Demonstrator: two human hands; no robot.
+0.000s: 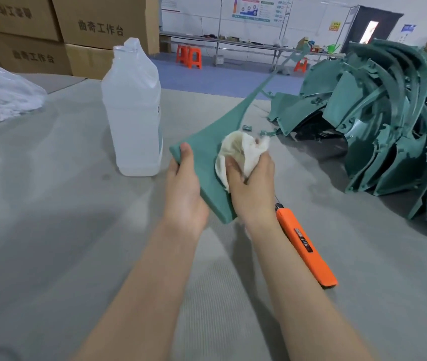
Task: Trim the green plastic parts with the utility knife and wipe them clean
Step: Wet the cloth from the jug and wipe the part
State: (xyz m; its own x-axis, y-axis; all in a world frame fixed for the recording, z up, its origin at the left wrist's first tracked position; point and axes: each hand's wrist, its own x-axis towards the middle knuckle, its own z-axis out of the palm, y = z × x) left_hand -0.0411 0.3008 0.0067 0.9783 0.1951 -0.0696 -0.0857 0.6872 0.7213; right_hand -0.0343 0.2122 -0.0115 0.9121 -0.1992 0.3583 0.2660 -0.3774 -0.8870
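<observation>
**Wiping of a green part beside the bottle**

Translucent bottle (pixel 133 113) stands upright on the grey work surface (pixel 50 204) and serves as the reference. Just right of its base, the green plastic part (pixel 207 152) is held off the surface, its wide end near the person and its narrow end tapering away. The left hand (pixel 185 194) grips the wide end, thumb on the top face; the fingers beneath are hidden. The right hand (pixel 252 186) is clenched round a bunched white cloth (pixel 241 149) and presses it onto the part's top face. The orange utility knife (pixel 306 246) lies on the surface, right of the bottle and nearer the person, just beside the right forearm. Far right of the bottle is a pile of green parts (pixel 379 121). Behind the bottle are stacked cardboard boxes (pixel 50 29).
</observation>
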